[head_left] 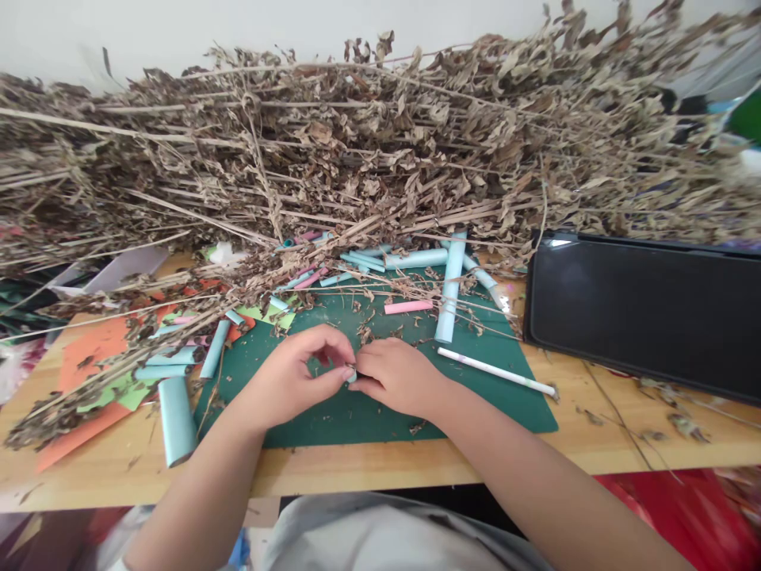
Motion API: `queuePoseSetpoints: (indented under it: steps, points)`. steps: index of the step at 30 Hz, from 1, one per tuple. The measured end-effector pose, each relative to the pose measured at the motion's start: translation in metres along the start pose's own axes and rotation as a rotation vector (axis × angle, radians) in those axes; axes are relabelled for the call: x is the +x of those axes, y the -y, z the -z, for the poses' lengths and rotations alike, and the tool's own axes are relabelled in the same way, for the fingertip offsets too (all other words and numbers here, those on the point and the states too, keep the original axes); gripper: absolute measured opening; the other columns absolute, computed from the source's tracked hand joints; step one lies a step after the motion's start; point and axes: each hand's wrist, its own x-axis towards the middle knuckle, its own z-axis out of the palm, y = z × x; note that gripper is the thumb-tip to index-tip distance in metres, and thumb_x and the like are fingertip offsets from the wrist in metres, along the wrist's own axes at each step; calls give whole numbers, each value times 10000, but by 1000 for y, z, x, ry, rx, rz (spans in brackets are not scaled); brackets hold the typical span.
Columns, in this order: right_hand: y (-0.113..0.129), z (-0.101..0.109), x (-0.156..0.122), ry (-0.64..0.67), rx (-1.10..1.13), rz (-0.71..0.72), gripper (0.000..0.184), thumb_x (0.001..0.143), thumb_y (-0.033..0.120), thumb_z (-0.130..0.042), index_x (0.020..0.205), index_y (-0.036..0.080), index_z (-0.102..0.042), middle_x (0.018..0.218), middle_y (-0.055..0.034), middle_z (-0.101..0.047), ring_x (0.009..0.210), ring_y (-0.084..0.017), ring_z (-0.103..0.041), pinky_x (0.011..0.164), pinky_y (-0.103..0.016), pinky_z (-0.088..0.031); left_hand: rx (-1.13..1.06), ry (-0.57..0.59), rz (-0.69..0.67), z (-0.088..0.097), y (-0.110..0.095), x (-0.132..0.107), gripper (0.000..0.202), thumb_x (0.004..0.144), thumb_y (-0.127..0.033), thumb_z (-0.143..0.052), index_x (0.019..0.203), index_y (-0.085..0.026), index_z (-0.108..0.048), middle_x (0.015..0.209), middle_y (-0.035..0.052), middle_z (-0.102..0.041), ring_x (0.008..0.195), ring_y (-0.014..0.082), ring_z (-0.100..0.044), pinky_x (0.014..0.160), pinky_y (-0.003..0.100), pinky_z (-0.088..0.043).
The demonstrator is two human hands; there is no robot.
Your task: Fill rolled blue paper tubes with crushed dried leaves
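Over the green cutting mat [309,424] my two hands meet. My left hand [306,369] pinches a small light-blue paper piece [350,375] between thumb and index finger. Against the other side of that piece, the fingers of my right hand [398,373] are closed, and their tips are partly hidden. A pink paper roll [409,306] lies behind my right hand. To its right are a thick light-blue paper tube [452,289] and a thin white stick [496,371].
Dried leafy stalks [380,151] heap along the back and spill leftward. A black tablet [645,309] lies at right. At left, more blue tubes [177,420] lie near orange paper [89,357] on the wooden table [357,468].
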Motion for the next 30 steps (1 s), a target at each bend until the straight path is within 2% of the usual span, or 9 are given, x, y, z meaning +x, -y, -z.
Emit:
queuePoseSetpoints:
  steps: [4,9,13,17,20,26,30]
  points:
    - [1,1,0,16,2,-2,137,797,294,-504,808,171,-564,767,-17,-614,731,-148,-538,623,-263,-332,91,42,-96,4,-3,0,59,752,-140,-515,698,-150,-538,771,29,-553,747,109,-528,694,221,-434]
    - [2,5,-1,52,2,-7,113,789,262,-512,857,193,-568,803,-14,-613,742,-150,-534,622,-268,-320,293,162,-354,13,-5,0,74,774,-199,-519,805,-179,-583,951,60,-559,868,148,-510,796,282,-408]
    - [4,6,0,63,-13,-13,133,796,271,-496,881,189,-557,811,-17,-611,748,-152,-530,617,-269,-313,534,99,-496,11,-6,-1,97,765,-244,-526,807,-170,-574,983,73,-568,923,206,-483,819,360,-390]
    - [6,4,1,58,-44,-1,135,806,280,-475,887,199,-546,811,-10,-609,734,-151,-528,582,-268,-298,669,17,-542,5,-6,-3,115,758,-217,-519,667,-151,-542,928,64,-593,899,214,-489,790,367,-403]
    - [6,2,1,38,-57,1,142,817,305,-454,867,208,-544,829,-6,-609,732,-152,-532,570,-268,-298,670,-14,-578,5,-3,-4,171,761,-249,-515,624,-148,-524,941,69,-597,892,214,-496,783,369,-409]
    - [3,0,0,-2,-25,-15,127,803,280,-480,792,170,-542,781,-21,-615,744,-153,-538,637,-264,-347,669,-46,-598,8,-1,-2,103,762,-254,-527,778,-158,-562,1004,82,-590,932,219,-488,803,372,-404]
    - [5,0,0,43,-48,-7,145,801,298,-473,854,189,-552,800,-23,-606,733,-157,-535,618,-267,-347,530,-39,-640,-1,-1,0,157,760,-247,-521,635,-153,-513,915,70,-605,862,199,-513,772,362,-414]
